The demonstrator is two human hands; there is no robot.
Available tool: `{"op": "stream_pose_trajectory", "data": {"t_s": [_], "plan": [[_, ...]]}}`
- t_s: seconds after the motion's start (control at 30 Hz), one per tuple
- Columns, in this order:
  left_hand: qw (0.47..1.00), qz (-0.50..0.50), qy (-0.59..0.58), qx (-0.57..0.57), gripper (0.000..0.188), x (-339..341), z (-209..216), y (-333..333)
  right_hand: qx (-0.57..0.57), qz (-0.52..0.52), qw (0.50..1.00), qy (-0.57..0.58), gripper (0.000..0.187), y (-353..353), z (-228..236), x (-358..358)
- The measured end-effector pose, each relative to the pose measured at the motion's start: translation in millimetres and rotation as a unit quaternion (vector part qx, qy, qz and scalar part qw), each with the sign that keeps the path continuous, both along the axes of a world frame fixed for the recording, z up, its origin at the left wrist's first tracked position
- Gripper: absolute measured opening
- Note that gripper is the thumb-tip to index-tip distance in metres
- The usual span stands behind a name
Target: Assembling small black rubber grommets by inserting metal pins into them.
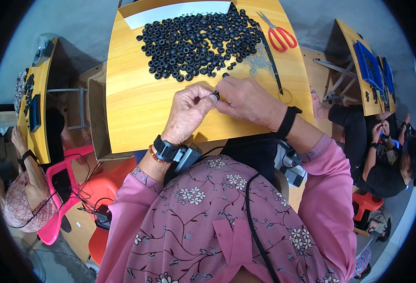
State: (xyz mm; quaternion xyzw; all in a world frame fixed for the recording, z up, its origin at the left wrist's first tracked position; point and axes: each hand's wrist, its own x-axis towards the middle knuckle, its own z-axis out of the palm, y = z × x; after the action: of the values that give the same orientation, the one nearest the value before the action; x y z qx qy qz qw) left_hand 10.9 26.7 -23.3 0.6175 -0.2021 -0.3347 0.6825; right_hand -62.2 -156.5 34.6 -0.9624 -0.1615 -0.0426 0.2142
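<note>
My left hand and my right hand meet over the near part of the wooden table. Fingertips of both are closed around a small black ring-shaped piece, partly hidden by them. Another black piece shows at the far edge of my right hand; whether the fingers touch it I cannot tell. Beyond my hands spreads a pile of black ring-shaped pieces. Right of the pile lie small clear pieces, a thin black rod and red-handled scissors.
At the table's far edge stands a white carton. A cardboard box is against its left side. People work at side tables, one at left and another at right, near blue trays.
</note>
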Motion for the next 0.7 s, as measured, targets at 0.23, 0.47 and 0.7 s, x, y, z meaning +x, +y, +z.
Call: {"op": "stream_pose_trajectory", "data": {"t_s": [0.23,0.47,0.7], "plan": [[0.998,0.031,-0.049,-0.003,0.009,-10,2,-3,-0.016,0.020,1.000,-0.012,0.022,3,-5,0],[0.998,0.014,-0.063,0.026,0.012,-11,0,-2,-0.121,0.086,0.989,-0.005,0.013,6,10,0],[0.995,-0.005,-0.097,0.036,0.004,-10,-4,-4,-0.063,0.045,0.997,-0.003,0.018,4,-1,-8]]}}
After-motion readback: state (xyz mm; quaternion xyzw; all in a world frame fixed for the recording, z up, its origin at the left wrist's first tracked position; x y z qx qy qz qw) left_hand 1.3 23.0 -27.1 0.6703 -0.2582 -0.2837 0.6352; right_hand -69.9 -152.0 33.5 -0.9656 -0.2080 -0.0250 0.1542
